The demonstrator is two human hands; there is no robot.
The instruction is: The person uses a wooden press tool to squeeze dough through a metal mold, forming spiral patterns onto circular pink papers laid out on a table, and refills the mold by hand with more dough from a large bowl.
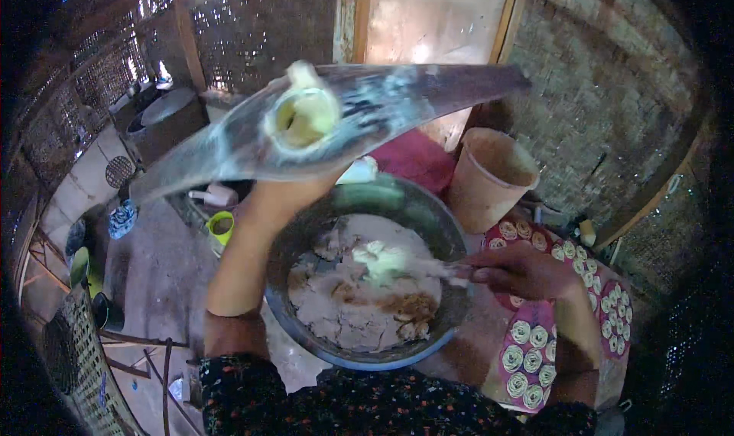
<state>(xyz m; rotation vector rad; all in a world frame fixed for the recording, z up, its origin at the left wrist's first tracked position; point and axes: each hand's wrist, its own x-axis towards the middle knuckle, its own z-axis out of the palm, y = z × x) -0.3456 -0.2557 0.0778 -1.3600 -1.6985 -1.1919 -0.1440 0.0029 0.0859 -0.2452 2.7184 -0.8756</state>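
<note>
My left hand (302, 185) holds up a long dark wooden press bar (397, 103), tapered toward both ends and smeared with white. Most of that hand is hidden behind the bar. A round cup (310, 119) in its middle has pale yellowish paste inside. Below stands a wide dark basin (451, 237) with cracked pinkish-grey dough (367, 314), brown in one patch. Over the basin, my right hand (512, 272) is closed round the handle of a blurred spoon-like tool (436, 268). A lump of whitish paste (382, 260) shows at its far end.
Red mats with several pale dough coils (527, 359) lie at the right. Behind the basin stand a pinkish bucket (493, 180) and a red cloth (413, 161). A yellow-green cup (221, 226) and a white scoop (218, 195) lie left. Woven walls surround the space.
</note>
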